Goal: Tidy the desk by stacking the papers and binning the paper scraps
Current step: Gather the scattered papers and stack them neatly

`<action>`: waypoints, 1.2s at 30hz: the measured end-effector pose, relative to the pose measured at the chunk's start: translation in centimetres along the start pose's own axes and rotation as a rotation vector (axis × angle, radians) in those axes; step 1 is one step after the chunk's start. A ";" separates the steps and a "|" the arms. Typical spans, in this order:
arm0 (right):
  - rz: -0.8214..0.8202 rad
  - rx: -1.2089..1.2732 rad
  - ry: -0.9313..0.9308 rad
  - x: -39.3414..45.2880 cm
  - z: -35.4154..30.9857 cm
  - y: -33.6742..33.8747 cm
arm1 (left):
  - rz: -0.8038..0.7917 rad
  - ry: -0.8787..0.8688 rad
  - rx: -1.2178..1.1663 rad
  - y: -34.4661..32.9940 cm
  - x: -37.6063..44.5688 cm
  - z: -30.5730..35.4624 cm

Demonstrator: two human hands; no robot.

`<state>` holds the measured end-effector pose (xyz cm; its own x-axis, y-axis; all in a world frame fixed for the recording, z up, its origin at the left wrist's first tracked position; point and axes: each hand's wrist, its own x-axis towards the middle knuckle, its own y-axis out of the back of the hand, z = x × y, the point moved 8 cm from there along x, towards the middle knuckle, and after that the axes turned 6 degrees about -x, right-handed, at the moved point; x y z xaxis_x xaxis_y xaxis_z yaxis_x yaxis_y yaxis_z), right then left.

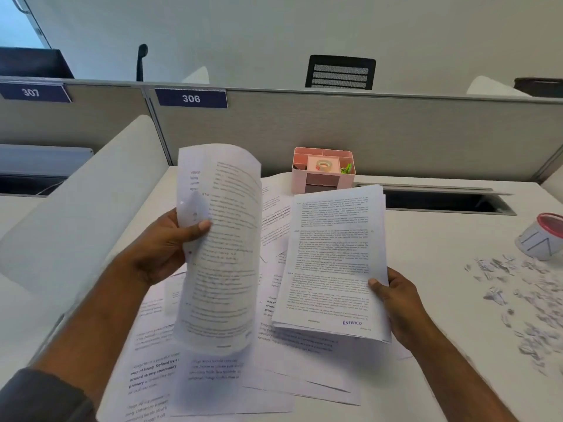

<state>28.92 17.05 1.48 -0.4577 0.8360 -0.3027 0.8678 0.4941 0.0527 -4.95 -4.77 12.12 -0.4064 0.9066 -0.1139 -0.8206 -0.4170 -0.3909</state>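
My left hand (pixel 166 248) pinches a few printed sheets (pixel 227 248) by their left edge and holds them up, curling, above the desk. My right hand (pixel 396 295) grips the right edge of a stack of printed papers (pixel 332 257), lifted at an angle just to the right of those sheets. Loose printed pages (pixel 213 382) lie spread over the white desk (pixel 432 239) beneath both hands. Torn paper scraps (pixel 524 293) are scattered across the desk at the right.
A pink desk organiser (pixel 323 169) with a tape roll stands at the back by the grey partition (pixel 365 135). A cable slot (pixel 441 201) opens in the desk behind the stack. At the far right lies a tipped white container with a red rim (pixel 543 236).
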 end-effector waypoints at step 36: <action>-0.084 -0.157 -0.116 2.9 0.4 -0.9 | 0.422 0.257 0.269 -5.3 7.8 -16.4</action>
<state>26.91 19.00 0.19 -0.4941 0.7618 -0.4189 0.7823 0.5998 0.1680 2.88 5.57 -1.69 -0.6381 0.6305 -0.4419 -0.6954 -0.7184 -0.0208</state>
